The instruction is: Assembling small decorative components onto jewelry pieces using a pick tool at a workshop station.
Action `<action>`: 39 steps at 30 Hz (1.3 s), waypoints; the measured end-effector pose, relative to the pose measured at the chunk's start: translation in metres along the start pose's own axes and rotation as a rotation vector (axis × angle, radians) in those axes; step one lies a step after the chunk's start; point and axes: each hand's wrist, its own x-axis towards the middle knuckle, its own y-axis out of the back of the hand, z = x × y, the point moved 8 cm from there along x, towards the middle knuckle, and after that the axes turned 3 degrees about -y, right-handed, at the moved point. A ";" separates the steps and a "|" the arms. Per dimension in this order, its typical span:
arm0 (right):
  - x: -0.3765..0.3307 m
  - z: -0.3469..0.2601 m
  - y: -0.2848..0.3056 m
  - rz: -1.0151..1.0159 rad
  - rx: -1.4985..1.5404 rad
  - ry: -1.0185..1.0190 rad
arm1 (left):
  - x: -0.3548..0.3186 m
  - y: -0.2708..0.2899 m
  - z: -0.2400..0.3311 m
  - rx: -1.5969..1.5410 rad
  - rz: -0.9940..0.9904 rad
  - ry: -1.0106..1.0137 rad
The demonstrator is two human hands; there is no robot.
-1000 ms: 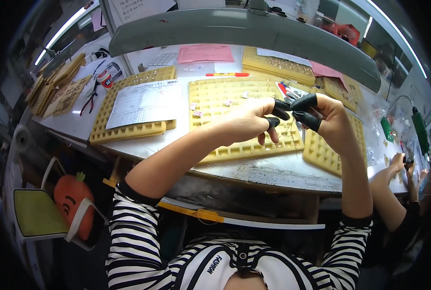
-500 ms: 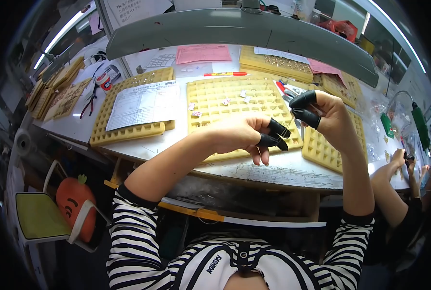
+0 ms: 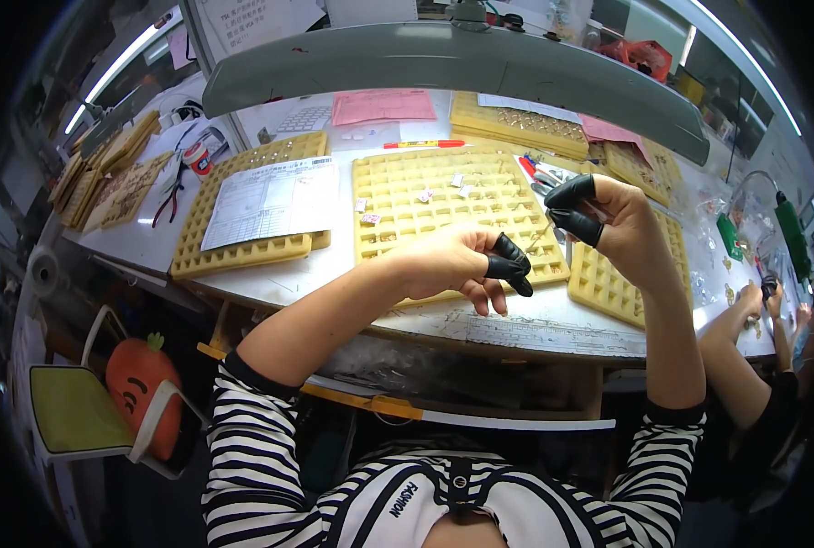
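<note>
My left hand (image 3: 457, 261) is closed in a pinch, black finger cots on its thumb and fingers. Between its tips and my right hand (image 3: 621, 224) runs a thin gold-coloured strand (image 3: 537, 244), too fine to make out exactly. The right thumb and forefinger, also in black cots, pinch its upper end. Both hands hover over the front right part of a yellow compartment tray (image 3: 407, 192), whose pockets hold small gold pieces and a few small white tags (image 3: 425, 196).
A printed sheet (image 3: 270, 201) lies on another yellow tray at left, near red-handled pliers (image 3: 165, 203). A smaller yellow tray (image 3: 608, 288) sits at right. A ruler (image 3: 553, 335) lies along the front edge. A grey lamp (image 3: 452, 68) spans above. A co-worker's hands (image 3: 758, 297) are at far right.
My left hand has moved slightly left and its fingers have drawn closer together. The right hand has barely shifted. Less of the gold strand shows around the left fingers.
</note>
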 end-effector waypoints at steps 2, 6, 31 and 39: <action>0.000 0.001 0.003 0.018 -0.015 0.002 | 0.002 0.005 -0.006 0.018 0.024 0.010; -0.002 -0.001 0.018 0.085 -0.075 0.025 | -0.002 0.009 -0.011 0.097 0.011 0.053; -0.112 0.082 0.199 0.609 -0.095 -0.077 | 0.113 -0.024 0.078 0.946 0.227 -0.209; -0.072 0.110 0.224 0.770 -0.468 -0.063 | 0.218 -0.028 0.103 0.710 0.300 -0.320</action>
